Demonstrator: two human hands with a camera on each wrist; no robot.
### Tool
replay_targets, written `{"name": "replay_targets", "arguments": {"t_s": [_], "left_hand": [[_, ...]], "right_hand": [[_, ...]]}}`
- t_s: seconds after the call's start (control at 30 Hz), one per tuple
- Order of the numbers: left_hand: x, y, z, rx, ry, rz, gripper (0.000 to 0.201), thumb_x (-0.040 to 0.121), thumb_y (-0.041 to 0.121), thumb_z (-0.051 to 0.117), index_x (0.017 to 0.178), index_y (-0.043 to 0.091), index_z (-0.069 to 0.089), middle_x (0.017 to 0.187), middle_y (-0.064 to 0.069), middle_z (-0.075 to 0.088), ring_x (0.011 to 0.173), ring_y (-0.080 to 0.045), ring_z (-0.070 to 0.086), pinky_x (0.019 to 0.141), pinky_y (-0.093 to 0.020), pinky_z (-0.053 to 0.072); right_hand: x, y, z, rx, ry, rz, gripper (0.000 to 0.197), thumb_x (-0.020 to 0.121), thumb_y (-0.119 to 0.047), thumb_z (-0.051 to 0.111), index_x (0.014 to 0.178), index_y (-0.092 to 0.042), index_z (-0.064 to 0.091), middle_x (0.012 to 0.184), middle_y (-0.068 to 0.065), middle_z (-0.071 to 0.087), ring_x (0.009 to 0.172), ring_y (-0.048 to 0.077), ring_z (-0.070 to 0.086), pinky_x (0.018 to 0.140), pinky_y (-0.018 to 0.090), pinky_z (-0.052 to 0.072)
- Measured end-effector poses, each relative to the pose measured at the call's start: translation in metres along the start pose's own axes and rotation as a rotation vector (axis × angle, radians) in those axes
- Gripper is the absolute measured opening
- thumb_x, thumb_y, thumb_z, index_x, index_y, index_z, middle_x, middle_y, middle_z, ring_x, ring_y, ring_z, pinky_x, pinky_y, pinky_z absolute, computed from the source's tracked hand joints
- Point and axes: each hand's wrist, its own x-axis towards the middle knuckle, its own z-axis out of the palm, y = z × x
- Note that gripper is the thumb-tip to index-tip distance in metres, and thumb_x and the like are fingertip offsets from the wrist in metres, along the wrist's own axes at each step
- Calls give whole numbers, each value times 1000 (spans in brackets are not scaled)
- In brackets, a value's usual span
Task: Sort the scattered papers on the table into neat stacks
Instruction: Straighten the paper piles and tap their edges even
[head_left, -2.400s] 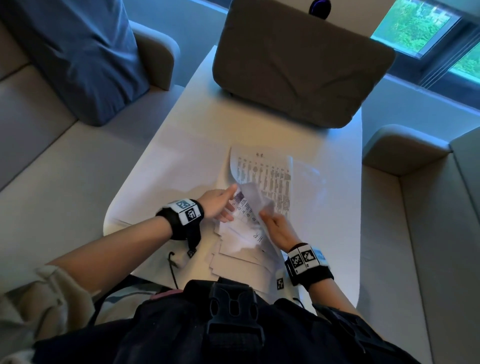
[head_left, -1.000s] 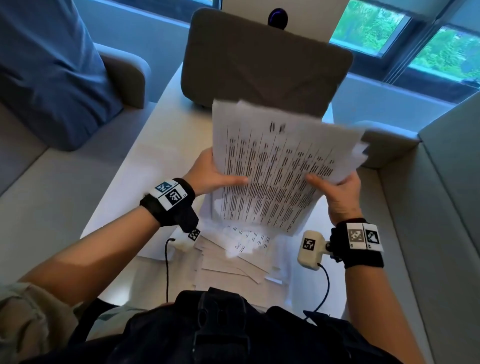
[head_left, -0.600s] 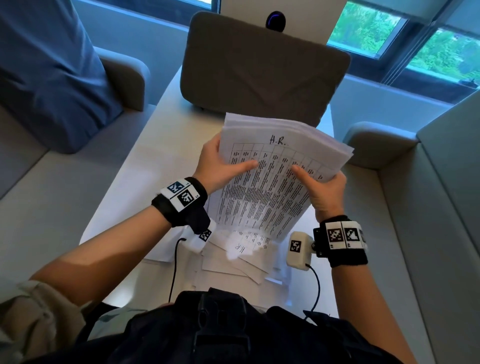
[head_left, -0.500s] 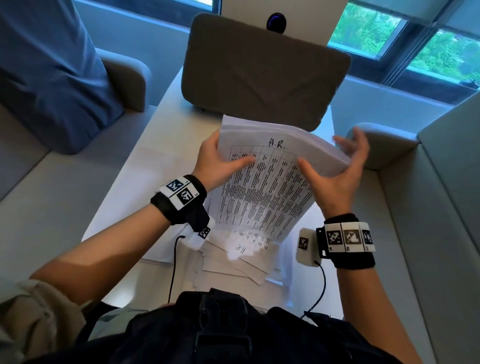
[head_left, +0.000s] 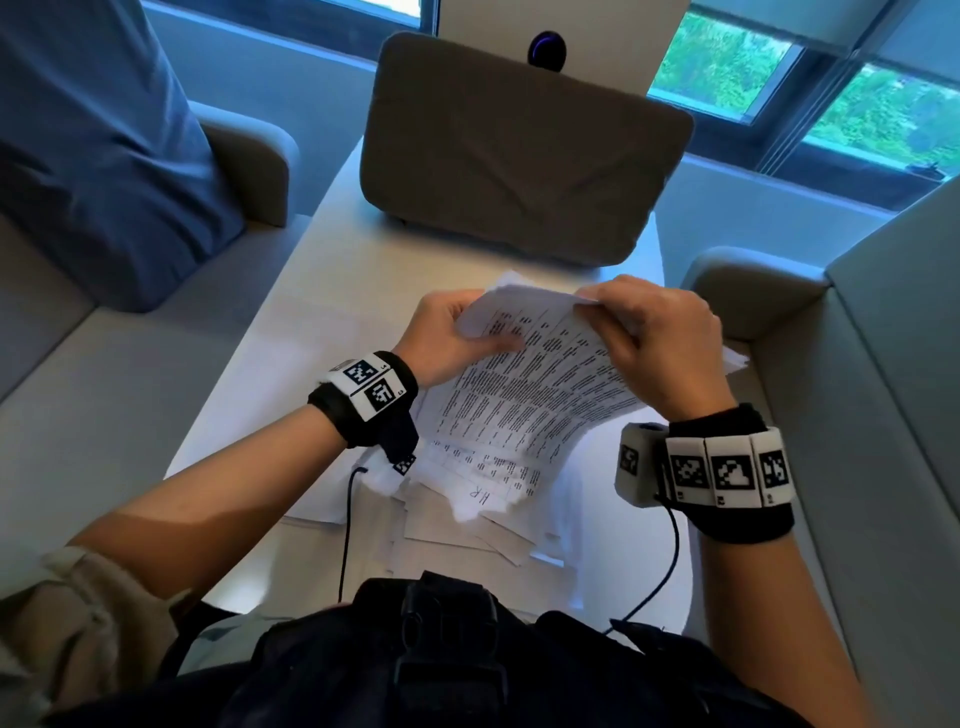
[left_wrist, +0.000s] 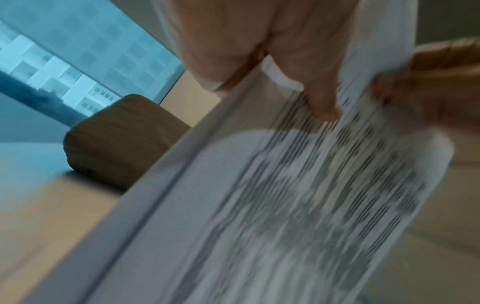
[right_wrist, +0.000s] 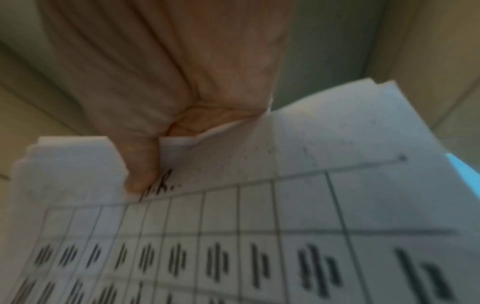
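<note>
A bundle of printed sheets with table rows is held above the white table, its far edge raised. My left hand grips the bundle's left side, thumb lying on the print. My right hand grips the top edge, thumb on the front beside a handwritten "H.R." mark. The left wrist view shows the bundle blurred under my left hand. In the right wrist view my right hand pinches the bundle. Loose papers lie scattered below on the table.
A brown cushion stands at the table's far end, with a dark round device behind it. Grey sofa seats flank the table and a blue cushion leans at the left. Cables hang from both wrist cameras.
The bundle was lifted from the table and held upright. My right hand let go of the right side and now grips the top edge; the bundle has tipped lower and flatter.
</note>
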Motion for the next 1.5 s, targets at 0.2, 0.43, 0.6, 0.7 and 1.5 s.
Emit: {"name": "replay_targets", "arguments": {"t_s": [0.2,0.43,0.6,0.7,1.5], "left_hand": [[-4,-48,-28,274,-36,-130,38,62,36,83,87,10,73,87,-9,73,83,-30,69,72,-51,56],[0,-64,-54,54,150,-259,35,62,9,85,93,10,69,81,11,70,72,-1,66,75,-21,57],[-1,-62,-41,14,69,-234,58,56,19,89,110,15,66,105,0,71,95,-9,68,84,-28,55],[1,-51,-35,-37,124,-170,55,57,17,88,108,15,66,106,-2,71,95,-10,69,81,-29,56],[0,-77,-51,177,208,181,78,74,13,78,130,42,32,115,5,58,96,-10,62,79,-19,55]], "right_hand": [[-19,50,-2,440,176,324,13,90,-22,62,97,-27,72,78,-23,68,74,-2,61,68,24,50],[-49,74,4,734,294,661,15,92,-9,60,83,-20,64,64,-22,68,61,-8,60,58,12,48],[-67,74,24,934,315,819,7,93,-17,58,92,-16,65,76,-9,73,71,5,68,63,20,54],[-71,73,33,999,331,847,7,94,-15,57,95,-14,64,80,-9,74,74,6,69,65,21,55],[-92,92,64,634,322,742,43,73,-16,81,105,-37,61,96,0,67,84,9,64,69,20,52]]}}
